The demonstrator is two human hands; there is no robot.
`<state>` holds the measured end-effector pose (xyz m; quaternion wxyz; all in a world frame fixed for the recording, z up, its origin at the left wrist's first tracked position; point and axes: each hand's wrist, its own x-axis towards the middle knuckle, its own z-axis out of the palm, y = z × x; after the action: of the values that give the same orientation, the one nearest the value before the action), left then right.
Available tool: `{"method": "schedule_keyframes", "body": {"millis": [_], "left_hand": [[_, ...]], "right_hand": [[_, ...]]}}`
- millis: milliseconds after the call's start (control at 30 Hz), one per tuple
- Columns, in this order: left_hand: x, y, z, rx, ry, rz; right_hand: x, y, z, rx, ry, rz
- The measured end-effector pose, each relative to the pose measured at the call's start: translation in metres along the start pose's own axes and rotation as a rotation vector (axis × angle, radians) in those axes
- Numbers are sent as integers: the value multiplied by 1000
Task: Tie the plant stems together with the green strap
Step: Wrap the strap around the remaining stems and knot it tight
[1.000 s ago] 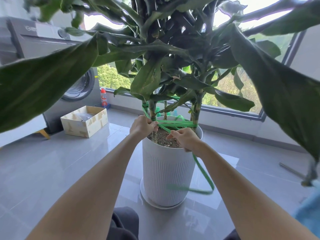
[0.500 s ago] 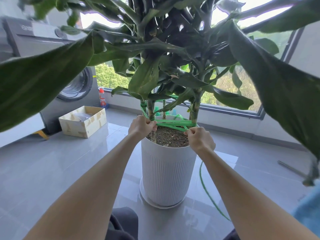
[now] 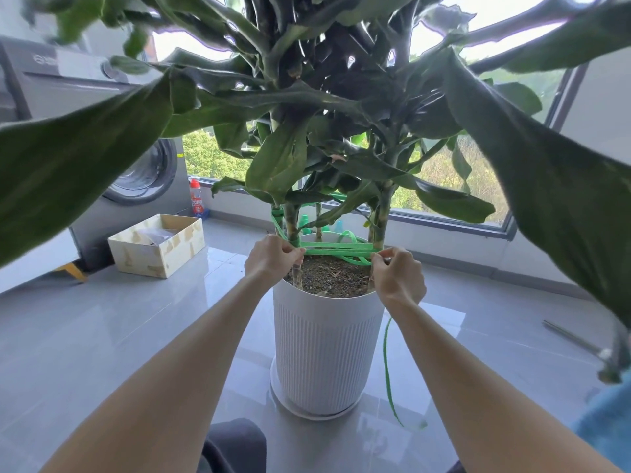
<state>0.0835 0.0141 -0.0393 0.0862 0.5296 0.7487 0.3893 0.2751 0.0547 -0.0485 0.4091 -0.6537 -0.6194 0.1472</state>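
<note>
A tall leafy plant stands in a white ribbed pot (image 3: 327, 339) on the floor. Its stems rise from the soil: a left stem (image 3: 292, 223), a thin middle stem (image 3: 318, 221) and a right stem (image 3: 382, 216). A green strap (image 3: 336, 248) runs in several passes between the left and right stems just above the soil. My left hand (image 3: 273, 256) pinches the strap at the left stem. My right hand (image 3: 397, 276) pinches it at the right stem, over the pot rim. A loose tail of the strap (image 3: 387, 370) hangs from under my right hand down to the floor.
A grey washing machine (image 3: 102, 148) stands at the left, with a cardboard box (image 3: 157, 249) and a red-capped bottle (image 3: 196, 203) beside it. Big leaves (image 3: 546, 186) hang low on both sides. A window runs behind the plant. Grey tiled floor surrounds the pot.
My right hand has moved from the middle of the soil out to the right stem and pulled the strap taut. The hanging loop has straightened into a tail. My left hand stayed put.
</note>
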Motion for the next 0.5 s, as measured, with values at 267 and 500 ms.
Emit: {"method": "schedule_keyframes", "body": {"millis": [267, 500], "left_hand": [[-14, 20, 0, 226, 172, 131], [-11, 16, 3, 168, 236, 147]], "right_hand": [[6, -1, -3, -3, 13, 30], [7, -2, 4, 8, 29, 58]]}}
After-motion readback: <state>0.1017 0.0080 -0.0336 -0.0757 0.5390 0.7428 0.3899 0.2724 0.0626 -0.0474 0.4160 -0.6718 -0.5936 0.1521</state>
